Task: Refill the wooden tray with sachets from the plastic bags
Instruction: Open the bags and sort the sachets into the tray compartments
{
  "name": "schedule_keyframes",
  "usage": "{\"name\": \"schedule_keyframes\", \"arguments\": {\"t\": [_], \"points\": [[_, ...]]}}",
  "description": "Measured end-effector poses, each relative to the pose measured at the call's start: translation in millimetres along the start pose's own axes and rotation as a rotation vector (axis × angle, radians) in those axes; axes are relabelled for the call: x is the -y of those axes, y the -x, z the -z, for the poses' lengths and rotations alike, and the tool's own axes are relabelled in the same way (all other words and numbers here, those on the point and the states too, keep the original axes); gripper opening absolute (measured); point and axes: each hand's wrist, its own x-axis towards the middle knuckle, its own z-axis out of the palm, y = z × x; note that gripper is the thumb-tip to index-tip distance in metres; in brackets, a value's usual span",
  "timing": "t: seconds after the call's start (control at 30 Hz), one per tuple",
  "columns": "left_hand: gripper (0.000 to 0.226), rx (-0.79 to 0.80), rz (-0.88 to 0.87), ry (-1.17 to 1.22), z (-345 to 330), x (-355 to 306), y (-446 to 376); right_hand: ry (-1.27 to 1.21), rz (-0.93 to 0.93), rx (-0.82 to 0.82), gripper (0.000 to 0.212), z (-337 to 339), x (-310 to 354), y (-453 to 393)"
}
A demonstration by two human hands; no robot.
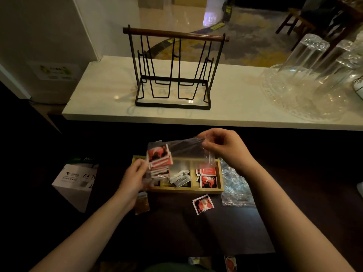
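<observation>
A black wire rack (172, 75) with a dark wooden top bar stands upright at twelve o'clock on a white marble table (98, 99). Toward two o'clock, upturned clear drinking glasses (308, 55) sit on a patterned glass tray (290, 103) on the same table. At nine o'clock, lower down in the dark, lies a white box of A4 paper (75, 181). Beyond the table, a glossy floor (167, 14) shows, with dark wooden chair legs (288, 20) at one o'clock.
</observation>
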Motion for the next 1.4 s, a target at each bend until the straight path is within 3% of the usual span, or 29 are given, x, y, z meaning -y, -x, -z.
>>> {"name": "schedule_keyframes", "arguments": {"t": [0.13, 0.27, 0.4, 0.67, 1.07, 1.4], "points": [[0.025, -0.121, -0.244, -0.260, 5.4, -22.8, -5.8, 0.122, -0.088, -0.093, 0.012, 5.8, -30.0, -2.7], [0.023, -0.181, -0.456, -0.479, 3.3, -34.1, -12.6, -0.031, -0.185, -0.129, 0.006, 0.3, -48.3, -0.4], [0.022, -0.234, -0.562, -0.566, -0.5, -38.7, -10.2, -0.139, -0.243, -0.132, 0.016, -2.4, -57.1, 2.7], [0.021, -0.128, -0.569, -0.568, -15.6, -35.4, -9.4, -0.285, -0.379, -0.115, 0.013, -13.0, -88.5, 4.8], [0.019, -0.101, -0.569, -0.630, -18.6, -44.9, -4.8, -0.168, -0.281, -0.186, 0.010, -15.6, -96.9, 7.4], [0.014, -0.094, -0.689, -0.725, -30.7, -62.7, 6.0, -0.325, -0.312, -0.262, 0.016, -16.7, -97.2, 11.5]]}}
